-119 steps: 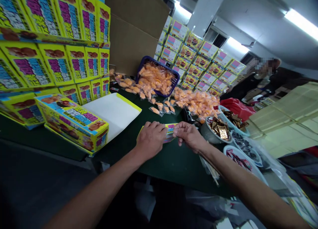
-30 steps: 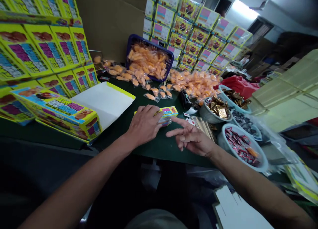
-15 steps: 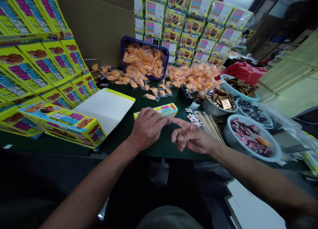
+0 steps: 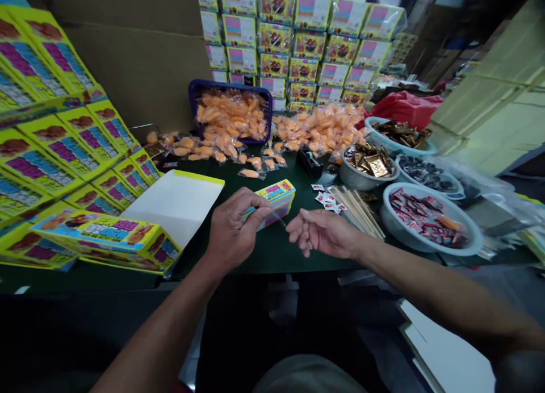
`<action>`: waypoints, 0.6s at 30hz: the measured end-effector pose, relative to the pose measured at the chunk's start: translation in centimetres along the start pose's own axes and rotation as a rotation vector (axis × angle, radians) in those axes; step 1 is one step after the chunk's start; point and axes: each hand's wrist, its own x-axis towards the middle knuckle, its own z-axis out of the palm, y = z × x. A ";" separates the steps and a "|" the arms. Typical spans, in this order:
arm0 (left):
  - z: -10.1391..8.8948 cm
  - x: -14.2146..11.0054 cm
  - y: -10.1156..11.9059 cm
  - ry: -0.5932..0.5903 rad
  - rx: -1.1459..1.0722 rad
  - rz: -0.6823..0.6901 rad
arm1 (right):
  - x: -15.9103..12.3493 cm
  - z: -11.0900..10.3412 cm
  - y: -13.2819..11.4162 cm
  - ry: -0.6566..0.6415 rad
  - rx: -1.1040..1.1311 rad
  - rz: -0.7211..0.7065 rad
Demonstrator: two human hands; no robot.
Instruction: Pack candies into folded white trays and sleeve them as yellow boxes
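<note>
My left hand is closed in a pinch on a thin clear strip of tape, which slants down to the right. Its far end reaches close to the fingertips of my right hand; whether they touch it I cannot tell. That right hand is turned partly palm up, fingers loosely bent and apart from the left. Just behind the left hand lies a small yellow, blue and pink printed box, partly covered by the fingers. A black tape dispenser stands behind the box.
At left, yellow boxes are stacked beside an open display carton. A purple basket spills orange wrapped pieces. On the right are wooden sticks, small white packets and bowls of sachets, the nearest a pale bowl.
My hands have drawn apart and the strip now shows between them. The right index finger, stretched out to the left hand before, has pulled back. The view has shifted slightly.
</note>
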 end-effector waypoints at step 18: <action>0.6 -0.4 0.7 -0.121 -0.023 0.174 | 0.1 2.1 0.1 -0.182 0.308 0.067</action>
